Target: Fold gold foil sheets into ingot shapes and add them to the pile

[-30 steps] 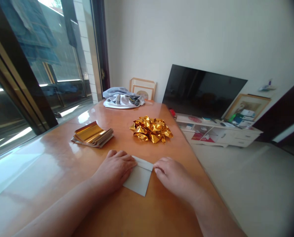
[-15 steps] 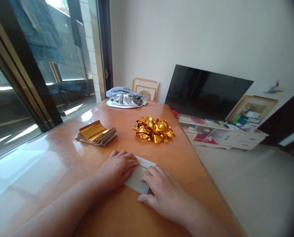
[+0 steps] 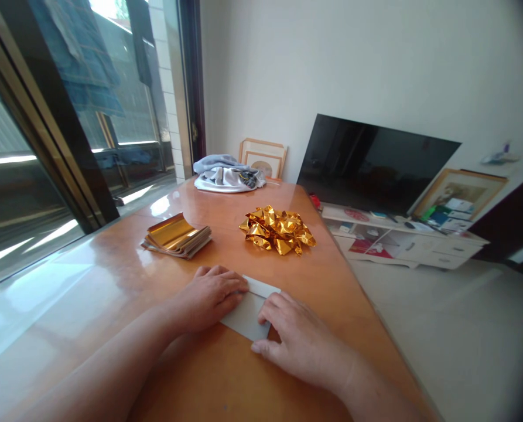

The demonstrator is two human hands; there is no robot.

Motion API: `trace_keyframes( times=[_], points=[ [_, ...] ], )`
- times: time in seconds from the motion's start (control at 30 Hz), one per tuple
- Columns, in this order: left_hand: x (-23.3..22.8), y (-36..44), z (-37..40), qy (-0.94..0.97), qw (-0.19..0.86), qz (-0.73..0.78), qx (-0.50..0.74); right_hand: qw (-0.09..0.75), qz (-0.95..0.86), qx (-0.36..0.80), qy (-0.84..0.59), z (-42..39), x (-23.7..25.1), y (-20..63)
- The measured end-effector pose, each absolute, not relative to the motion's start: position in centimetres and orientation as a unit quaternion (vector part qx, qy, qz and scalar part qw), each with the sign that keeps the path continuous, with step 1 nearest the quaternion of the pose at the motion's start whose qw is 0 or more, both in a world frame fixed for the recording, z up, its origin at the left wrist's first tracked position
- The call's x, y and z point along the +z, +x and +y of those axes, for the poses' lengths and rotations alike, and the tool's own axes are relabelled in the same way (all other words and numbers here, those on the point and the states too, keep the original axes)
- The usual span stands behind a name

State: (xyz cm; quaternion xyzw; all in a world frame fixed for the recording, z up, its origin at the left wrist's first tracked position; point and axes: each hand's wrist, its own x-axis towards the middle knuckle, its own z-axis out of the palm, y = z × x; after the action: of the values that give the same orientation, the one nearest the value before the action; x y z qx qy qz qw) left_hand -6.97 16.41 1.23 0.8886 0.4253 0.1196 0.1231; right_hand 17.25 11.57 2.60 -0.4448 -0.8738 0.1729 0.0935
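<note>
The left hand (image 3: 208, 296) and right hand (image 3: 296, 337) press flat, fingers spread, on the folded white paper sheet (image 3: 247, 310) on the orange wooden counter (image 3: 112, 275), creasing a fold; next likely another fold, with the gold foil stack (image 3: 176, 235) at eleven o'clock.

No words or numbers can be read anywhere. The white paper (image 3: 248, 310) under the fingers (image 3: 230, 284) is blank, no print on it. The gold sheets (image 3: 176, 235) and gold pile (image 3: 277, 229), both past the fingertips, show only shine. The boxes (image 3: 448, 212) on the TV shelf (image 3: 402, 241), far off to the right of the fingers, have some print, but it's too small and blurry to read.
</note>
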Motion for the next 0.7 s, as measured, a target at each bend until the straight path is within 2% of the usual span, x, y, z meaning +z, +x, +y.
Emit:
trace_keyframes(
  times=[0.37,0.7],
  points=[
    [1.24,-7.02,16.27,0.883,0.150,0.426,0.128,0.097,-0.883,0.156,-0.433,11.53,2.04,17.18],
    [1.25,-7.70,16.24,0.891,0.179,0.403,0.105,0.127,-0.862,0.222,-0.437,12.13,2.10,17.51]
  ],
)
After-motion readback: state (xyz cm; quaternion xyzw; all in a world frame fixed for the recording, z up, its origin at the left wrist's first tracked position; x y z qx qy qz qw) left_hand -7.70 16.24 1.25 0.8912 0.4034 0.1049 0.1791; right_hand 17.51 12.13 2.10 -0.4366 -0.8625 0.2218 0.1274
